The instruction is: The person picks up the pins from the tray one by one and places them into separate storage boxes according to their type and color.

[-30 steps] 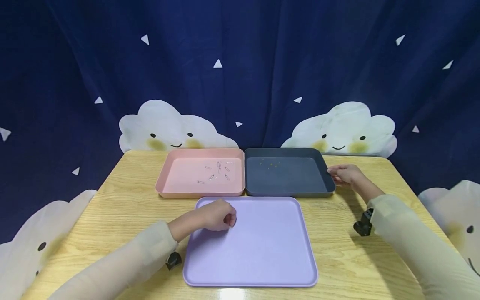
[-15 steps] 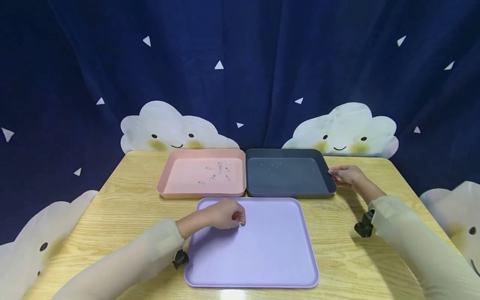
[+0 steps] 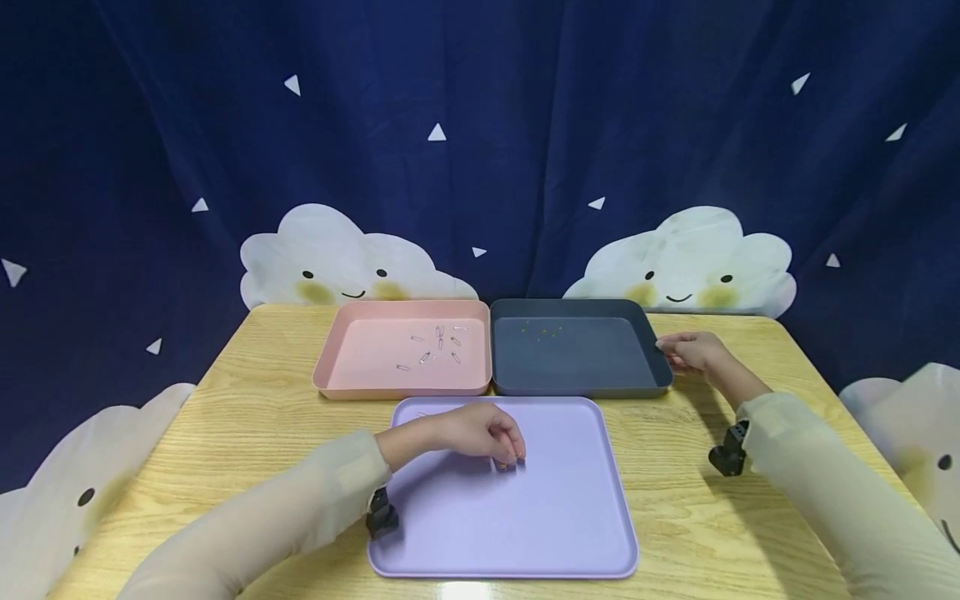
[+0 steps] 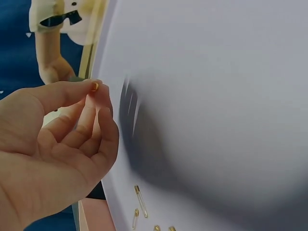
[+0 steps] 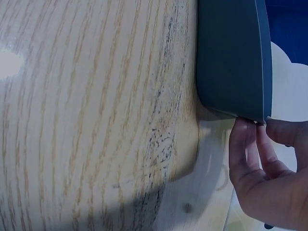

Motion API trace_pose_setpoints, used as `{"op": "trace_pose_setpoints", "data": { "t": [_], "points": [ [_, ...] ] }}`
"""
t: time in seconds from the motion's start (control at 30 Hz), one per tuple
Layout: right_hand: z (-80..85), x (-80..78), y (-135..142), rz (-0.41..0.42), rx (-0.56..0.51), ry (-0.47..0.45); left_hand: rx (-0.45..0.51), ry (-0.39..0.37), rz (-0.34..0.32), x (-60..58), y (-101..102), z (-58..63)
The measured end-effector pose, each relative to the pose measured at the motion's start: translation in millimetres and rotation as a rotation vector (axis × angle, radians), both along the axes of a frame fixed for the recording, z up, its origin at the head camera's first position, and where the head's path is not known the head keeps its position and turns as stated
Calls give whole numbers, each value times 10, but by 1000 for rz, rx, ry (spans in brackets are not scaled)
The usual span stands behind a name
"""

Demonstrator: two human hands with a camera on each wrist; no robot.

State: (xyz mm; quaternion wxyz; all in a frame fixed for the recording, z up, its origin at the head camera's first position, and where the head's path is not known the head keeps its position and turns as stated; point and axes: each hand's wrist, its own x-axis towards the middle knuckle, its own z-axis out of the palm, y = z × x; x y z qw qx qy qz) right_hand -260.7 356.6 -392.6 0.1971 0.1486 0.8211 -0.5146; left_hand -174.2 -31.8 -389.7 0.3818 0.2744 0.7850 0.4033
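Note:
My left hand (image 3: 480, 432) is over the lilac tray (image 3: 525, 533). In the left wrist view, its thumb and forefinger pinch a small gold-coloured piece (image 4: 95, 87), too small to identify. Pale blurred streaks (image 4: 131, 103) show beside those fingertips, against the hand's shadow. Safety pins with gold heads, one of them a longer pin (image 4: 140, 201), lie on the lilac tray near its far edge; the hand mostly hides them in the head view. My right hand (image 3: 693, 350) pinches the right rim of the dark grey tray (image 3: 600, 358), thumb on one side and fingers on the other.
The pink tray (image 3: 360, 350) stands left of the dark tray and holds several safety pins (image 3: 440, 343). Several tiny gold bits (image 3: 544, 332) lie in the dark tray. All the trays are on a wooden table (image 3: 285, 417), before a dark blue curtain (image 3: 480, 100).
My left hand has moved right across the lilac tray, its fingers turning more into view. A gold glint now shows under its fingertips. My right hand stays on the dark tray's rim.

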Motion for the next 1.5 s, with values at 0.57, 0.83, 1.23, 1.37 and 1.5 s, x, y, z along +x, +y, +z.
{"op": "trace_pose_setpoints", "data": {
  "t": [0.57,0.83,1.23,1.37,1.5],
  "points": [
    [4,13,58,-23,19,2,15,-37,43,-309,293,280],
    [-9,14,79,-40,16,-8,9,-43,68,-538,503,356],
    [10,5,90,-30,12,-24,-49,19,118,-979,798,406],
    [-19,0,88,-21,-11,-60,-68,34,125,-1096,867,466],
    [-33,-23,76,-29,-33,-70,-92,43,149,-1221,936,501]
  ]
}}
